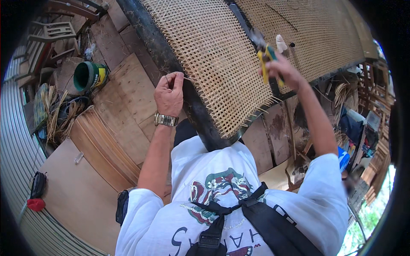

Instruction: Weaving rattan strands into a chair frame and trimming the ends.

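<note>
Woven cane webbing [218, 59] is stretched over a dark wooden frame [200, 113] in front of me, with loose strand ends sticking out along its near right edge. At the frame's left rail, my left hand [169, 96] is closed in a pinch on a thin cane strand [187, 78] at the webbing's edge. My right hand [284, 71] grips pliers [263, 67] with yellow and green handles, raised over the webbing's right side. The jaws are smeared by motion. A dark crossbar [240, 19] divides this panel from a second cane panel [316, 34].
A white crumpled piece [281, 43] lies on the second panel. To the left stand a green bucket [89, 77], loose cane strips [62, 113] and wooden chair parts [53, 30]. Plywood sheets [121, 96] cover the floor. Stacked wooden pieces and bags [354, 123] crowd the right side.
</note>
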Demonstrator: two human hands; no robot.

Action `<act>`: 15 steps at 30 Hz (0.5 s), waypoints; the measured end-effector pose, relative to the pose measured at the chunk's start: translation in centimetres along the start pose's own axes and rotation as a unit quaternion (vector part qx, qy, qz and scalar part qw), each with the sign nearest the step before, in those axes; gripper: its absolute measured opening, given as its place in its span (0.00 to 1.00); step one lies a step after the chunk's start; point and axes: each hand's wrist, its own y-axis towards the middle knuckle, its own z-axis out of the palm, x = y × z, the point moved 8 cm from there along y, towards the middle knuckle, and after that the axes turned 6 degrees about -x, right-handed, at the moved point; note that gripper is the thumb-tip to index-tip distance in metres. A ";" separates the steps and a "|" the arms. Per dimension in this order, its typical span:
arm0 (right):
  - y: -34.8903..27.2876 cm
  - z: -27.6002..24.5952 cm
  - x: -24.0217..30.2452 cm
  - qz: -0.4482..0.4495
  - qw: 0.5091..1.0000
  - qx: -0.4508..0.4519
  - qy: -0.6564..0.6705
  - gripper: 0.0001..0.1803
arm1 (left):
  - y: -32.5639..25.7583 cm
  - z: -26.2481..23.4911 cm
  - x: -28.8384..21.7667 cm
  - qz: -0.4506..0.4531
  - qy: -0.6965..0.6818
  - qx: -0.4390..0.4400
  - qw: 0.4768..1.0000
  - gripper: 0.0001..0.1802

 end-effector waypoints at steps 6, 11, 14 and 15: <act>-7.8 14.5 -1.0 0.102 0.965 0.165 0.177 0.31 | 0.4 -0.3 1.4 -0.070 -0.039 -0.013 0.997 0.11; -7.0 19.7 -0.7 0.104 0.957 0.235 0.135 0.25 | 0.8 -0.4 1.6 -0.080 -0.074 -0.002 0.994 0.13; -5.2 20.1 0.0 0.063 0.972 0.180 0.134 0.16 | 0.7 -0.3 1.2 -0.072 -0.079 0.000 0.994 0.13; -4.9 20.4 0.4 0.050 0.972 0.181 0.141 0.16 | 0.6 -0.3 1.1 -0.070 -0.082 0.000 0.994 0.13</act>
